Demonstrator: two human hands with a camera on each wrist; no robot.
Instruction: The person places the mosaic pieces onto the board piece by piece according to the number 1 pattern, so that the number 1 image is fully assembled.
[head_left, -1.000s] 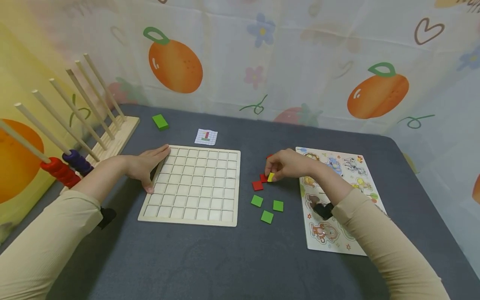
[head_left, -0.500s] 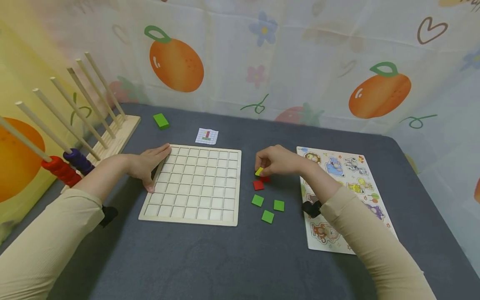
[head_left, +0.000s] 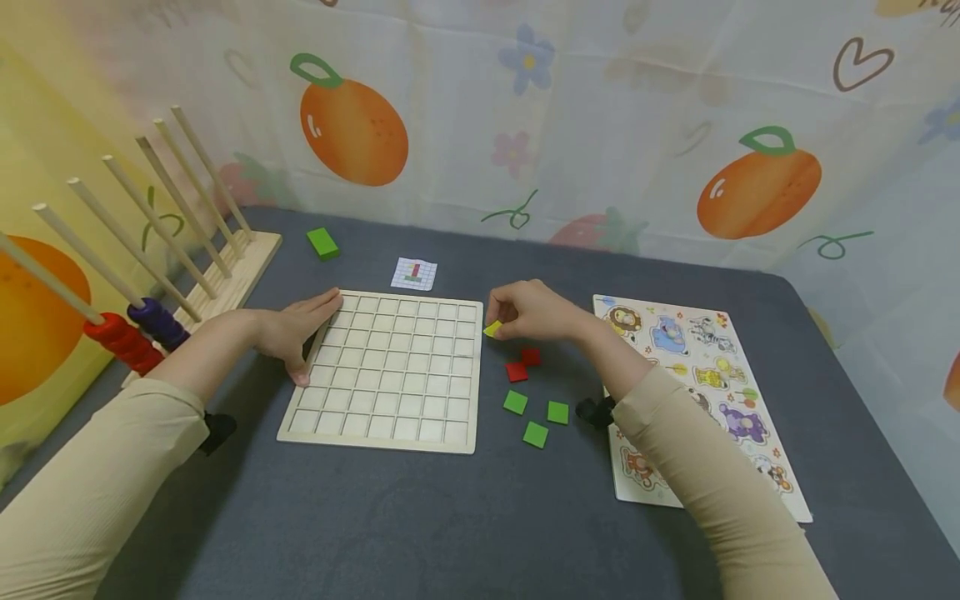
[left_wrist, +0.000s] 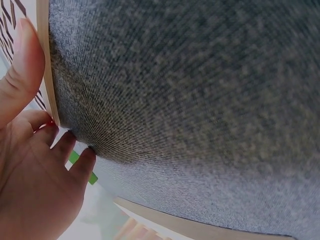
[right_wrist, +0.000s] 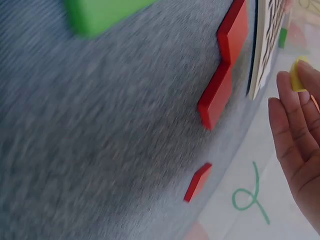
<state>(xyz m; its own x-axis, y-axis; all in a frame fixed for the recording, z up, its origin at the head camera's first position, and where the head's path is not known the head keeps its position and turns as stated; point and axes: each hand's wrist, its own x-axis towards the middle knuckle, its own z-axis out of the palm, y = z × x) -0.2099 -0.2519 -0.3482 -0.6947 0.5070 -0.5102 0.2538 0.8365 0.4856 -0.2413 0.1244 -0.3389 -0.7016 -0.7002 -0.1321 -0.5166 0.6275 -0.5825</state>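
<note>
Just beside the right edge of the grid board (head_left: 393, 371), pinches a yellow tile (head_left: 492, 329) in the right hand (head_left: 534, 309); rests the left hand (head_left: 291, 333), straight-fingered, along the left edge. Seems at the placing step; likely calls for aligning, lowering flat, then releasing.

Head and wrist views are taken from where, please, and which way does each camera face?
Head: on the head, looking forward and down at the grid board; left hand, right hand, sleeves show.
Left wrist: on that wrist, facing the tabletop; left hand shows.
Right wrist: on that wrist, facing red tiles; right hand shows.
Head and right wrist share the yellow tile.
</note>
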